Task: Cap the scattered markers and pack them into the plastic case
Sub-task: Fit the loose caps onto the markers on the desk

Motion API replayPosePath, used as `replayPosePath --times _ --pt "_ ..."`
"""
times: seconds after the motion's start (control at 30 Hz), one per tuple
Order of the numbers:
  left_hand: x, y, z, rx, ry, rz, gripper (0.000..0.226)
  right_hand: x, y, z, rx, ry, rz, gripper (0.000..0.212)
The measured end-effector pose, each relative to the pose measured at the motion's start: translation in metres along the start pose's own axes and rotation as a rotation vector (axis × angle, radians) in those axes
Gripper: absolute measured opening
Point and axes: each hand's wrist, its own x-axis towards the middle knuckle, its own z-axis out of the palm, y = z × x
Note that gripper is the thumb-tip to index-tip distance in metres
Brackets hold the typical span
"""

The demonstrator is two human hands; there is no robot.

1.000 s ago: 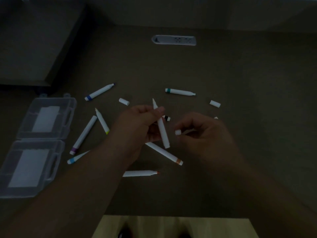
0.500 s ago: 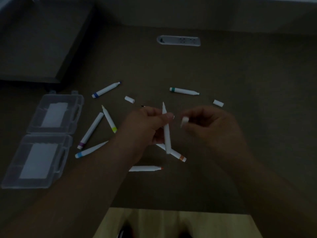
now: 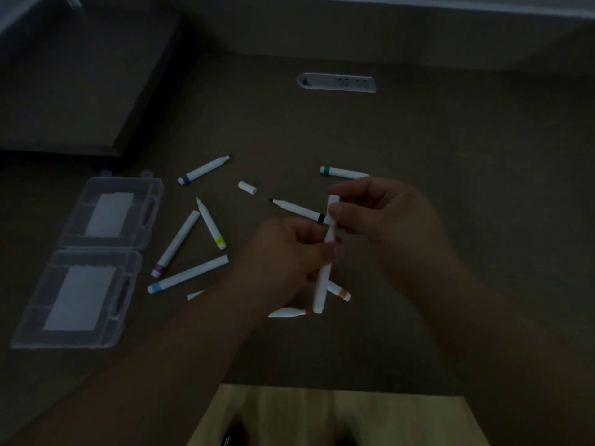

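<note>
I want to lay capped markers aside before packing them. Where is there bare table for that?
Free: the stretch between the outlet strip and the teal marker, and the table right of the right hand. Crowded: from the plastic case to the left hand, where markers lie scattered.

The scene is dimly lit. A dark brown worktop [image 3: 418,149] is seen, with a grey socket panel [image 3: 336,82] set into it. A pale wooden surface [image 3: 338,413] is shown below its near edge.
</note>
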Motion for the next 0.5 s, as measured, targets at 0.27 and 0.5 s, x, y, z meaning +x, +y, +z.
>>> replayPosePath --times 0.27,0.5 --pt "-0.005 0.000 0.002 0.045 0.151 0.187 0.052 -0.010 0.005 0.007 -0.002 -0.002 0.063 0.018" --pt "-0.005 -0.002 0.006 0.014 0.164 0.199 0.047 -0.011 0.013 0.007 -0.070 -0.004 0.044 0.020"
